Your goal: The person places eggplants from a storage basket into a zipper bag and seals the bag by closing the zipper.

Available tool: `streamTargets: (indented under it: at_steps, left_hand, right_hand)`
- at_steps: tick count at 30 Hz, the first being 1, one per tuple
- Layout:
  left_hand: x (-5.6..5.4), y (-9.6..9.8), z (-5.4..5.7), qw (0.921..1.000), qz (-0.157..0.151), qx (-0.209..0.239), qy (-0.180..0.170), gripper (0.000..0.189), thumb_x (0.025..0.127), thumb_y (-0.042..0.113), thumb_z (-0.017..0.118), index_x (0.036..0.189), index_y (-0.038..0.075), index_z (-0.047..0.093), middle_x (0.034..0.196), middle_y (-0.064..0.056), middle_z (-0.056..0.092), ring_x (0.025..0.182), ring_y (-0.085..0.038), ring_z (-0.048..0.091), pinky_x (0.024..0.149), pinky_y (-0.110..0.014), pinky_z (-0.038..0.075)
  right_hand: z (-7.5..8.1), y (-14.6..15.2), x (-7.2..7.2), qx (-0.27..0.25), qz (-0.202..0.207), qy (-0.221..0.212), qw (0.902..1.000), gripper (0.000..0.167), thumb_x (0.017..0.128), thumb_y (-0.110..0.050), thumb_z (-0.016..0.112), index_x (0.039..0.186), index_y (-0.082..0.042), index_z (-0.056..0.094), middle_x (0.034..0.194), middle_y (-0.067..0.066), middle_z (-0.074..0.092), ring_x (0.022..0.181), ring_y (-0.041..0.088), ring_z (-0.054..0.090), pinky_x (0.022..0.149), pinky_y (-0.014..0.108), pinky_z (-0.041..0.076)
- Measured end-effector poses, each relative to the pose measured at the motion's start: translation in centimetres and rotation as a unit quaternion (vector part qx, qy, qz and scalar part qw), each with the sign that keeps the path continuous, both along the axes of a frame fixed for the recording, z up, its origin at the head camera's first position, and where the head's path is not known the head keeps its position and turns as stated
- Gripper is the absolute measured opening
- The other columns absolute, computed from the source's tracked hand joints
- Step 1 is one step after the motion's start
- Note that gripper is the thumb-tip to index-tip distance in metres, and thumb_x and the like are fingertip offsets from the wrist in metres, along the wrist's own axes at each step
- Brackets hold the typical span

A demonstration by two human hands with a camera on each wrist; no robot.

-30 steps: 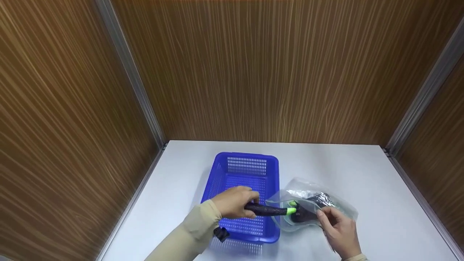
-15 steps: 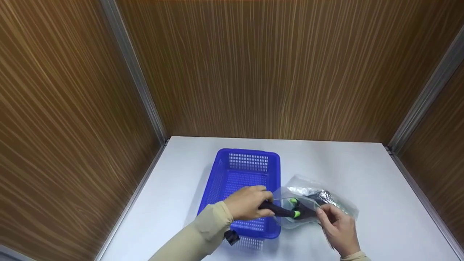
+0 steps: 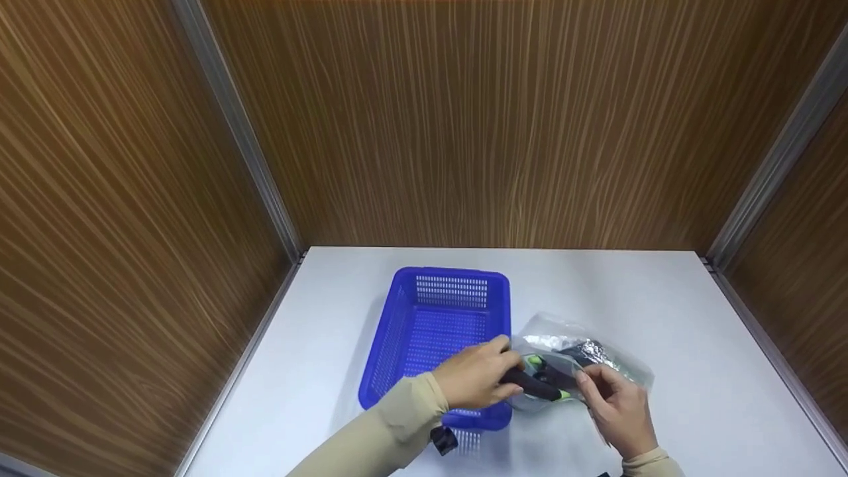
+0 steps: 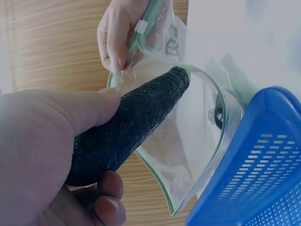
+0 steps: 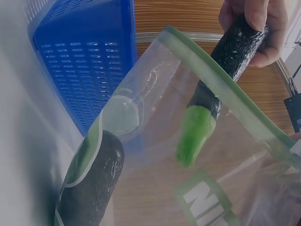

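Note:
In the head view my left hand [image 3: 478, 376] grips a dark eggplant [image 3: 535, 385] by its thick end. The green stem end [image 5: 194, 134] points into the mouth of a clear zip bag [image 3: 546, 324], and in the right wrist view it shows through the plastic. My right hand [image 3: 619, 409] pinches the bag's rim near its green zip strip [image 5: 221, 80], and the mouth stands spread. Another dark eggplant [image 5: 99, 183] lies inside the bag; further dark shapes [image 3: 586, 351] there are partly hidden by glare.
A blue perforated basket [image 3: 454, 271] stands left of the bag, under my left forearm, with nothing visible on its floor. The white table [image 3: 662, 298] is bounded by wood-patterned walls [image 3: 503, 132] at the back and sides.
My left hand has moved right from over the basket, bringing the eggplant's green end into the bag's mouth. My right hand has stayed on the rim.

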State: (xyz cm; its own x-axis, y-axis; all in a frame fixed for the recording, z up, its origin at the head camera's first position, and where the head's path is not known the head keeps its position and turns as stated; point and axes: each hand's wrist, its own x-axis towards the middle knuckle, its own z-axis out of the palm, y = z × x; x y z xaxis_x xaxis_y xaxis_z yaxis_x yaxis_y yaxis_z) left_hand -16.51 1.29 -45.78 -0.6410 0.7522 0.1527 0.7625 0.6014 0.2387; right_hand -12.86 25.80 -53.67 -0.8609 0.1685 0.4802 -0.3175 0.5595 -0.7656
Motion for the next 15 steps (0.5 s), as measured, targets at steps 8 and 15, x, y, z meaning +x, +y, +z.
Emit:
streamTargets:
  at_steps: [8, 15]
  left_hand:
    - [-0.1, 0.7, -0.5, 0.9994, -0.021, 0.007, 0.027, 0.03, 0.087, 0.022, 0.068, 0.116, 0.017, 0.064, 0.106, 0.005, 0.049, 0.092, -0.005, 0.049, 0.086, -0.016, 0.044]
    - [0.1, 1.3, -0.9, 0.9984, -0.04, -0.008, 0.038, 0.039, 0.086, 0.017, 0.066, 0.125, 0.016, 0.062, 0.109, 0.002, 0.053, 0.098, -0.006, 0.051, 0.092, -0.018, 0.042]
  right_hand:
    - [0.3, -0.2, -0.3, -0.003, 0.013, 0.036, 0.9993, 0.01, 0.086, -0.006, 0.07, 0.079, -0.012, 0.067, 0.06, -0.008, 0.056, 0.051, 0.009, 0.049, 0.048, 0.016, 0.038]
    - [0.3, -0.4, -0.4, -0.001, 0.019, 0.032, 0.9993, 0.01, 0.087, -0.007, 0.07, 0.078, -0.012, 0.067, 0.059, -0.008, 0.054, 0.05, 0.009, 0.047, 0.046, 0.018, 0.036]
